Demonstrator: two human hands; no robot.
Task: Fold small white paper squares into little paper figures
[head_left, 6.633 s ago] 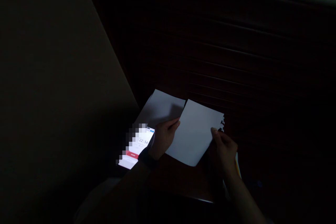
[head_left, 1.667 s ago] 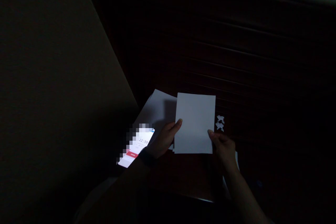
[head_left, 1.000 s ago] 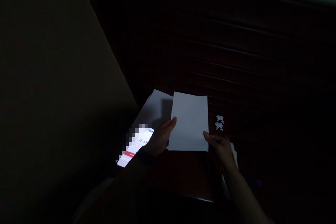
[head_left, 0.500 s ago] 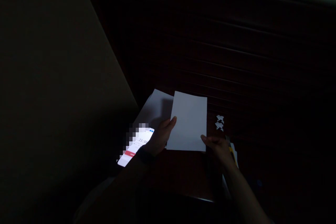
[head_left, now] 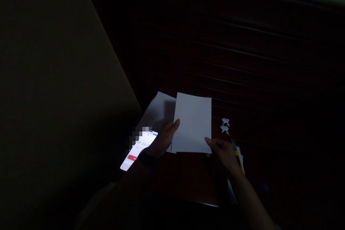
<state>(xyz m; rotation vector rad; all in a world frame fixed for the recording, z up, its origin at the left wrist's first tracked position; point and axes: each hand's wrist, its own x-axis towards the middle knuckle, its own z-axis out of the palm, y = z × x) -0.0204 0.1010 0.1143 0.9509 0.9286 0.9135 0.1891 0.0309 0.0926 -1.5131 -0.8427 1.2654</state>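
Note:
A blank white sheet of paper (head_left: 192,122) is held up between my two hands; whether it is one layer or folded I cannot tell. My left hand (head_left: 165,136) grips its left edge, thumb on top and the other fingers hidden beneath. At the lower right corner, my right hand (head_left: 219,149) pinches the sheet between thumb and fingers. Behind the left hand lies more white paper (head_left: 159,109), partly in shadow. A lit phone (head_left: 137,152) showing a running timer rests by my left wrist, which wears a dark band.
Small torn-looking white paper pieces (head_left: 224,125) lie right of the sheet. A yellow utility knife (head_left: 237,156) and more white paper (head_left: 240,151) are partly hidden behind my right hand. The dark tabletop (head_left: 185,179) has a front edge below. A pale panel (head_left: 54,61) rises at left.
The held sheet has shifted slightly up and left with both hands. Another paper edge now shows below its lower left corner.

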